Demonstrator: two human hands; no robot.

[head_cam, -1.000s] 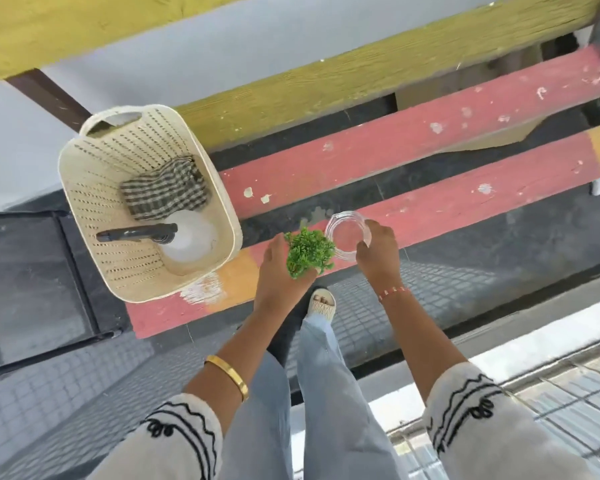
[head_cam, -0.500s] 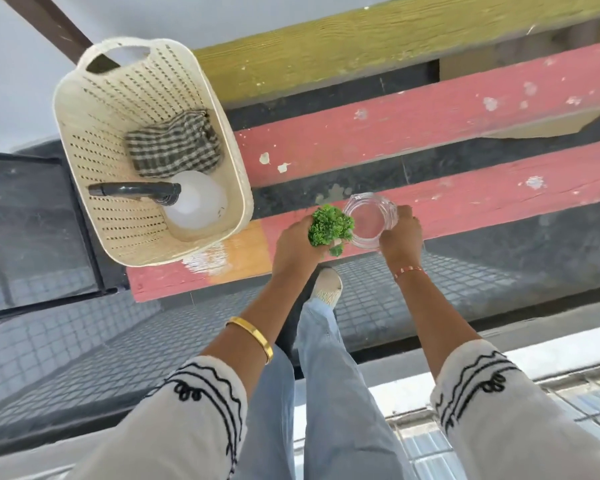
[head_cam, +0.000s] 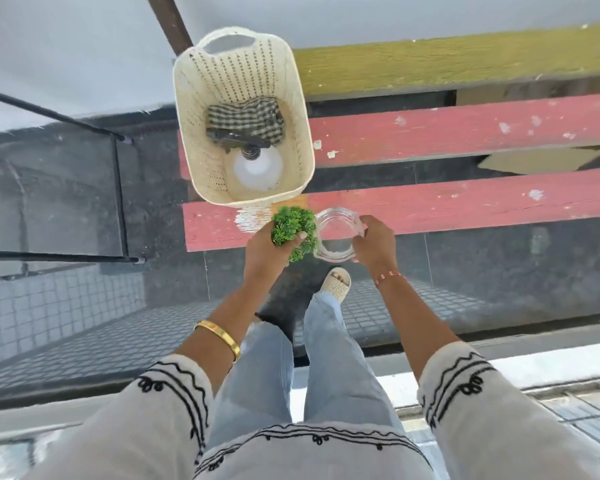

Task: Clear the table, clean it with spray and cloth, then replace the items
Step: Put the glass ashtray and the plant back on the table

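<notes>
Bench (head_cam: 465, 206): painted slats, red and yellow. I read the left grip (head_cam: 267, 249) as closed around a green plant sprig (head_cam: 293, 230), held over the near red slat's front edge. The right grip (head_cam: 374, 242) clasps a clear glass jar (head_cam: 336, 237) by its rim, just beside the sprig, half over the slat's edge. A cream basket (head_cam: 187, 98) stands on the bench behind both grips, holding a checked cloth (head_cam: 246, 119) and a white spray bottle (head_cam: 255, 169).
</notes>
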